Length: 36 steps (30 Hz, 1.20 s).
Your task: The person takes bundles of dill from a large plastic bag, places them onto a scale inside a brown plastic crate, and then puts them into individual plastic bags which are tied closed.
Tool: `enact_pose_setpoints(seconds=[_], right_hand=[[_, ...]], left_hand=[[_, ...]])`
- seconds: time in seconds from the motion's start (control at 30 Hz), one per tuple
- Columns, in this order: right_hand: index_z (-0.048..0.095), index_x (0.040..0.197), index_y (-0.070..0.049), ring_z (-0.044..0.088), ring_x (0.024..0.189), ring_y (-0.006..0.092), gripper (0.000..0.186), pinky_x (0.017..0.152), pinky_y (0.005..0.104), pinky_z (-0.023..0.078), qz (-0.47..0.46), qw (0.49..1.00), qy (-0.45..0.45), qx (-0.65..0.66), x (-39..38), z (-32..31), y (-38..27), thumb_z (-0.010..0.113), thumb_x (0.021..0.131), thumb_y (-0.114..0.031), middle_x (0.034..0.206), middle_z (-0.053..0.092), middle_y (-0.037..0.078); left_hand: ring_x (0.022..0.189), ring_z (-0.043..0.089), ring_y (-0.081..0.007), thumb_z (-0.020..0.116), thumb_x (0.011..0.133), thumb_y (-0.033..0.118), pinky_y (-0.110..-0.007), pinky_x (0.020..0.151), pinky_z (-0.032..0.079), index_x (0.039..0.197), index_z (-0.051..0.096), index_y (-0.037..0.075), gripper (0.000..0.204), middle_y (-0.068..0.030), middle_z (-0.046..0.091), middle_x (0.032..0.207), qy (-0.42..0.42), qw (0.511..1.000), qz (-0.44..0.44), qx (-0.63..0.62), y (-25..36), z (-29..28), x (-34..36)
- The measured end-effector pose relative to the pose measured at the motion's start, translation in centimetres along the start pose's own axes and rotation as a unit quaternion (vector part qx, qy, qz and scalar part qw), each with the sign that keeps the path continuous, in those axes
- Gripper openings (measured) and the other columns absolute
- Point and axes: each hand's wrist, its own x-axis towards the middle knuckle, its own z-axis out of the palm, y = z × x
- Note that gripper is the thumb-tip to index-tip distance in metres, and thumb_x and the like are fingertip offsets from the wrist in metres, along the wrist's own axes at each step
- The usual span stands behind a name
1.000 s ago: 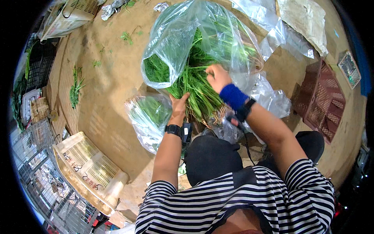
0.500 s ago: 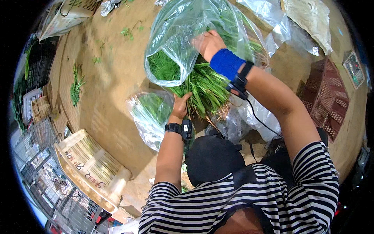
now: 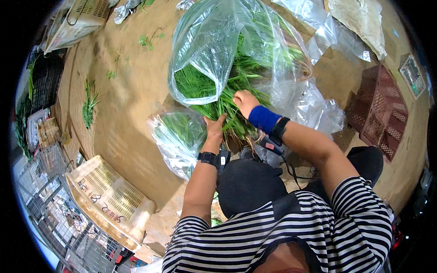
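Note:
A large clear plastic bag (image 3: pixel 202 43) full of leafy green stalks lies ahead of me. A loose bunch of greens with pale roots (image 3: pixel 236 129) spills below its opening. My left hand (image 3: pixel 214 126) grips the bunch from the lower left. My right hand (image 3: pixel 244 102), wearing a blue wristband, is curled at the top of the bunch, its fingers closed on the stalks. A smaller clear bag of greens (image 3: pixel 175 136) lies to the left of my hands. Crumpled clear plastic (image 3: pixel 321 109) lies to the right.
A cream slatted crate (image 3: pixel 109 195) is at lower left beside a wire cage (image 3: pixel 41 182). Another crate (image 3: pixel 77 25) is at upper left. A maroon crate (image 3: pixel 382 109) stands at right, with plastic sheets (image 3: pixel 300 13) beyond. Scattered sprigs (image 3: pixel 88 102) lie on the tan floor.
My right hand went up to the big bag's opening half a second ago and is now back lower on the bunch. My left hand has shifted slightly right and down.

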Motion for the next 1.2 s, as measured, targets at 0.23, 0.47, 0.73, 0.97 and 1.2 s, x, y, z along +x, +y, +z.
enact_pose_setpoints(seconds=[0.23,0.47,0.73,0.97,1.2], right_hand=[[0.057,0.101,-0.010,0.050,0.100,0.0306,0.030,0.089,0.0419,0.037,-0.032,0.943,0.272,-0.190,2.0,-2.5,2.6,0.061,0.075,-0.025,0.109,0.052,0.014],[0.062,0.087,-0.010,0.040,0.113,0.0269,0.019,0.088,0.0414,0.037,-0.157,0.915,-0.098,-0.359,-0.5,-2.3,2.6,0.057,0.073,-0.022,0.119,0.045,0.014],[0.033,0.129,-0.011,0.035,0.118,0.0370,0.070,0.094,0.0510,0.029,0.070,0.975,0.127,-0.169,-3.0,1.0,2.9,0.057,0.073,-0.046,0.128,0.038,0.021],[0.055,0.111,-0.002,0.040,0.113,0.0350,0.069,0.094,0.0432,0.035,0.195,0.951,-0.088,-0.225,-0.9,-0.8,2.0,0.050,0.073,-0.059,0.116,0.045,0.021],[0.022,0.121,0.018,0.041,0.115,0.0398,0.103,0.092,0.0411,0.035,0.190,0.958,-0.197,0.082,-2.0,0.3,1.4,0.048,0.072,-0.068,0.117,0.042,0.037]], left_hand=[[0.108,0.044,-0.0300,0.071,0.068,0.016,-0.036,0.083,0.045,0.135,-0.013,0.001,0.109,-0.0242,0.032,0.128,-0.005,1.000,-0.011,0.024,-0.7,-0.4,1.2],[0.104,0.048,-0.0299,0.072,0.067,0.011,-0.038,0.082,0.046,0.135,-0.011,0.003,0.108,-0.0237,0.035,0.124,-0.032,0.994,-0.022,-0.107,0.3,-0.4,-0.8],[0.092,0.057,-0.0288,0.070,0.072,0.019,-0.040,0.072,0.052,0.122,0.031,-0.003,0.067,-0.0182,0.049,0.111,-0.015,0.997,-0.041,-0.063,-0.5,-0.3,0.3],[0.081,0.060,-0.0244,0.064,0.078,0.028,-0.037,0.074,0.051,0.106,0.050,-0.005,0.046,-0.0132,0.059,0.096,-0.140,0.980,-0.127,-0.058,0.5,-1.0,0.6],[0.087,0.058,-0.0233,0.058,0.082,0.033,-0.037,0.078,0.048,0.113,0.048,0.002,0.045,-0.0103,0.058,0.101,-0.195,0.966,-0.120,-0.120,1.8,-0.6,-2.2]])
